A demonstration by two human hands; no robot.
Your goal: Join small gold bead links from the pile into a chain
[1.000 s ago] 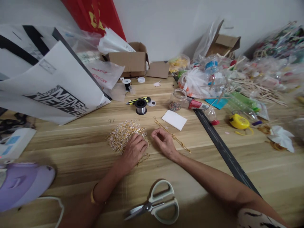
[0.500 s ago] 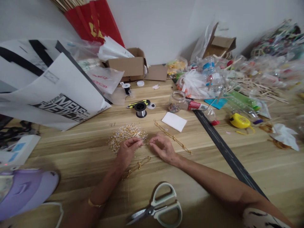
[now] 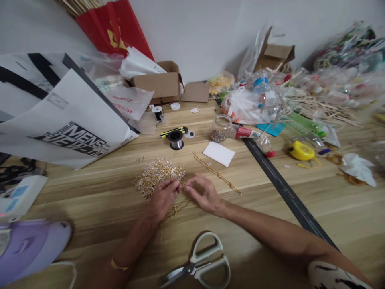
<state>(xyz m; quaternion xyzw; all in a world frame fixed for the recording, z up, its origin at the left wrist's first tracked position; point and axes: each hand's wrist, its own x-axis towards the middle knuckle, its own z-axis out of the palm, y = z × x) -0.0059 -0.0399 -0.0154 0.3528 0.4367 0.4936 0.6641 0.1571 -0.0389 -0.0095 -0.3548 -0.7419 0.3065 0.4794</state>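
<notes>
Beside a pile of small gold and white pieces (image 3: pixel 153 174), my left hand (image 3: pixel 164 196) is closed in a pinch; what it holds is too small to name. My right hand (image 3: pixel 206 194) faces it with thumb and forefinger pinched on something tiny, the fingertips of both hands nearly touching. One gold chain (image 3: pixel 218 174) lies stretched out on the table beyond my right hand. Another gold chain (image 3: pixel 175 210) lies below the hands, partly hidden by my left hand and wrist.
Open scissors (image 3: pixel 201 263) lie near the front edge. Behind the hands are a wire spool (image 3: pixel 175 140), a white card (image 3: pixel 218 153) and a bead jar (image 3: pixel 221 128). A yellow tape measure (image 3: pixel 301 151) and plastic bottles are at right, a white bag (image 3: pixel 66 120) at left.
My hands have come closer together, the right one shifting slightly left and down. The whole view has moved slightly.
</notes>
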